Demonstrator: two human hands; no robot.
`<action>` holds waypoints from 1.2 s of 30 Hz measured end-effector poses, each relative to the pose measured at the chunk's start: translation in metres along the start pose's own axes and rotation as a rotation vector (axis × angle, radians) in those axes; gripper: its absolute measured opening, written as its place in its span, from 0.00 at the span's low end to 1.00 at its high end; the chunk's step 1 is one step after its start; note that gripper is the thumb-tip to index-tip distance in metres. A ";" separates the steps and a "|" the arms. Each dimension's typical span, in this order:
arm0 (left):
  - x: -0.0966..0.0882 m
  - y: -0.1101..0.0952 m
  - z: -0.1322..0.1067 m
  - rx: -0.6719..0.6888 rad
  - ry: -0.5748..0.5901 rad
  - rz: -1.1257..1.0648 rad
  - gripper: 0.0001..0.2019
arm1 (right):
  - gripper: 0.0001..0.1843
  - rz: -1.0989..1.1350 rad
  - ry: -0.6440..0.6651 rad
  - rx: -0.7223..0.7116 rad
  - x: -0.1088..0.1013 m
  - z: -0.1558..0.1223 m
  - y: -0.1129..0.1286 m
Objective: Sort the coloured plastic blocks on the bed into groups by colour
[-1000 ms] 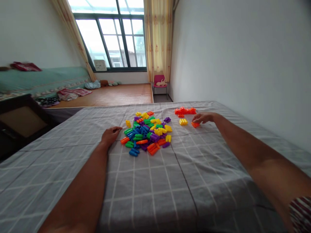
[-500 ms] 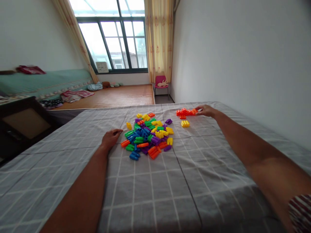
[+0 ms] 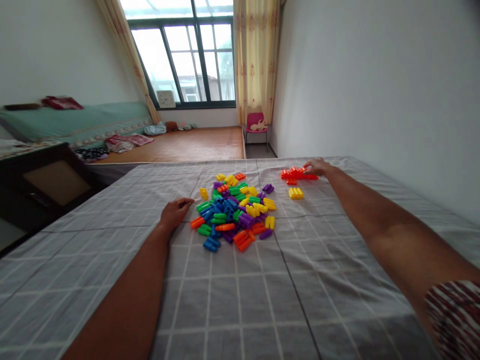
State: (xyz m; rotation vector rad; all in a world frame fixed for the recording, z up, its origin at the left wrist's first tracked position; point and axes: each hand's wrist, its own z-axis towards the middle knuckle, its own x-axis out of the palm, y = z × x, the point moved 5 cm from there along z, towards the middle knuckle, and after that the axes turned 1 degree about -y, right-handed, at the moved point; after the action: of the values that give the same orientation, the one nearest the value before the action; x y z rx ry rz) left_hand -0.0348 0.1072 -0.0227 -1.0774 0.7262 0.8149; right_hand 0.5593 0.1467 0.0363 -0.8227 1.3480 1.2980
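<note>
My left hand (image 3: 175, 211) rests on the grey checked sheet at the left side of a mixed pile of plastic building pieces (image 3: 228, 210). Its index finger stretches toward the pile, and it holds nothing I can see. My right hand (image 3: 318, 166) reaches far forward over a group of orange building pieces (image 3: 292, 173). The fingertips touch the top of the group, thumb and finger apart, and orange shows beneath the hand. A yellow block of joined pieces (image 3: 296, 193) lies just nearer to me. The pile mixes blue, green, purple, yellow and orange.
The sheet (image 3: 240, 305) covers the broad surface before me. Beyond stand a mat-topped bed (image 3: 202, 142) and a pink chair (image 3: 255, 120) with a soft toy. A dark cabinet (image 3: 48, 185) is at the left, a white wall (image 3: 375, 85) at the right.
The orange piece by my right hand now lies lower, along the near right of the orange group. My right hand has shifted left over the group. My left hand stays beside the pile.
</note>
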 end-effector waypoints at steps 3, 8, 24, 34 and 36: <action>0.000 0.000 -0.001 -0.020 -0.003 0.009 0.18 | 0.28 0.101 -0.036 -0.097 -0.018 -0.027 0.031; -0.002 -0.008 -0.004 -0.032 -0.013 -0.001 0.18 | 0.24 0.294 -0.043 -0.412 -0.034 -0.089 0.102; -0.004 -0.015 -0.007 -0.025 0.004 0.015 0.18 | 0.20 0.174 0.141 -1.141 0.030 -0.263 0.266; -0.003 -0.010 -0.003 -0.013 -0.002 0.034 0.16 | 0.26 0.459 -0.201 -0.229 -0.036 -0.078 0.085; -0.003 -0.010 -0.002 -0.016 -0.001 0.029 0.17 | 0.26 0.387 -0.261 -0.106 -0.034 -0.053 0.050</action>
State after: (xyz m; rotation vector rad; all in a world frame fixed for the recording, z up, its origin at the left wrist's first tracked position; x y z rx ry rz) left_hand -0.0283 0.1021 -0.0166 -1.0829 0.7364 0.8470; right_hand 0.5074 0.0983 0.0743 -0.4515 1.2732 1.7247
